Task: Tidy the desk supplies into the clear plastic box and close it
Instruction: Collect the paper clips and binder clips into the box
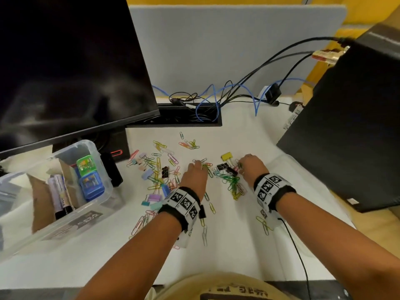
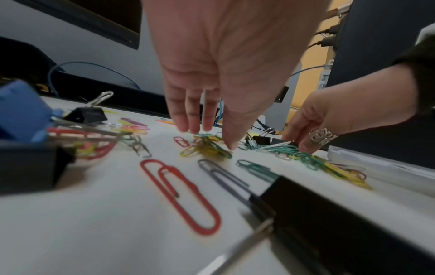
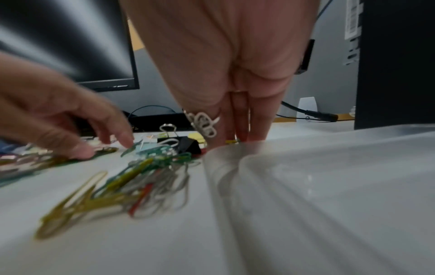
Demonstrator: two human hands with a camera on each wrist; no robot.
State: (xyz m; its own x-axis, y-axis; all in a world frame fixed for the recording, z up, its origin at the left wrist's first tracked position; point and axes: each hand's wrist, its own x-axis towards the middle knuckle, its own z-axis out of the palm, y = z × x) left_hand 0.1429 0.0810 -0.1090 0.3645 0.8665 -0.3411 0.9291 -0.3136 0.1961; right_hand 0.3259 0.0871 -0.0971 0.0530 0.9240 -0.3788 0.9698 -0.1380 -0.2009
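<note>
Left hand [image 1: 194, 180] at frame centre, fingers straight, tips on scattered coloured wire paper clips [image 1: 159, 167], right hand [image 1: 252, 167] beside it, extended fingers touching clips, clear plastic box [image 1: 93, 148] lower left, uncovered

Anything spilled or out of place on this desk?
Yes. Coloured paper clips and binder clips lie scattered loose across the white desk, outside the clear plastic box at the left, which stands open. Both hands, left hand and right hand, reach into the scatter. No damage visible.
</note>
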